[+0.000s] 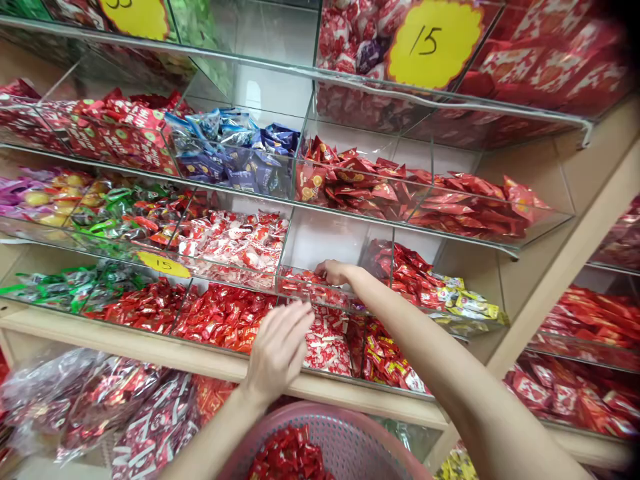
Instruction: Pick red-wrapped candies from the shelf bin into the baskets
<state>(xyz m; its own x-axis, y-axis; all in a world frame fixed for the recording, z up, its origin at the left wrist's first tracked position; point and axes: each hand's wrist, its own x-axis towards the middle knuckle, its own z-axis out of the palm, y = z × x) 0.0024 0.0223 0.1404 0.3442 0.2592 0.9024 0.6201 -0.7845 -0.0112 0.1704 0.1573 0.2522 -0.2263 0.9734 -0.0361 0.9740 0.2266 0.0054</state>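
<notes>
My right hand (333,272) reaches into a nearly bare clear bin (320,240) on the middle shelf. Its fingers curl down onto the red-and-white wrapped candies (305,283) at the bin's bottom, and what they grip is hidden. Lower down, my left hand (280,347) hovers in front of the bottom row of bins with its back to me. Its fingers are stretched out and nothing shows in them. A pink mesh basket (350,433) sits below my arms and holds a pile of red candies (290,457).
Clear acrylic bins of red, blue (235,150) and green (75,283) wrapped sweets fill several shelves. Yellow price tags reading 15 (433,43) hang on them. Large plastic bags of candy (100,407) lie at the lower left, under a wooden shelf edge (150,347).
</notes>
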